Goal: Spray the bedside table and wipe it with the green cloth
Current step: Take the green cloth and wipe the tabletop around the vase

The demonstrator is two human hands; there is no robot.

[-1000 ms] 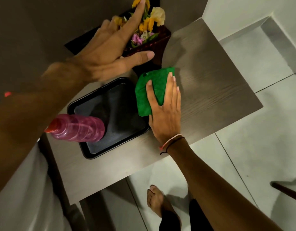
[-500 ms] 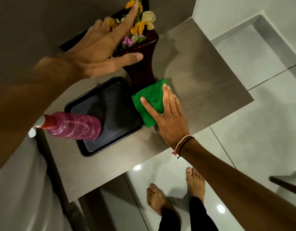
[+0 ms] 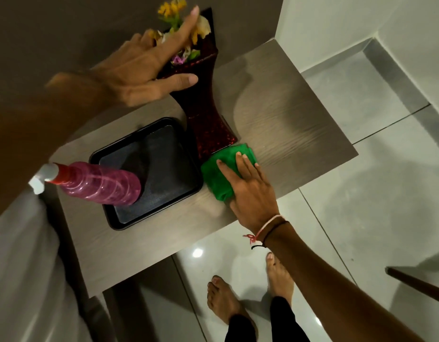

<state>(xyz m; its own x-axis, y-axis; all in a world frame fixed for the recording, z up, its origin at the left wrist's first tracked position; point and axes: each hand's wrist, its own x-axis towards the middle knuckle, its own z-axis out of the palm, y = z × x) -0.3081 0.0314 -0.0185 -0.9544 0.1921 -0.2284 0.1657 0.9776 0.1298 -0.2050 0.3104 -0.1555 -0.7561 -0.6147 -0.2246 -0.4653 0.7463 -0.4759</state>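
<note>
The grey wood-grain bedside table (image 3: 287, 114) fills the middle of the view. My right hand (image 3: 250, 193) presses flat on the bunched green cloth (image 3: 218, 178) near the table's front edge, just in front of the vase foot. My left hand (image 3: 144, 70) grips the rim of a dark red vase (image 3: 206, 119) holding flowers (image 3: 174, 11). The vase looks tilted, its foot by the cloth. A pink spray bottle (image 3: 100, 186) with a red collar and white nozzle stands on a black tray (image 3: 164, 169) at the table's left.
Pale floor tiles (image 3: 361, 218) lie to the right and front. My bare feet (image 3: 228, 304) stand by the table's front edge. White bedding (image 3: 21, 267) is at the left. A dark wooden bar (image 3: 416, 282) juts in at the right. A dark wall (image 3: 65, 33) backs the table.
My right hand has dragged the green cloth from beside the vase toward the table's front edge. My left hand has kept hold of the vase rim, and more of the vase body shows.
</note>
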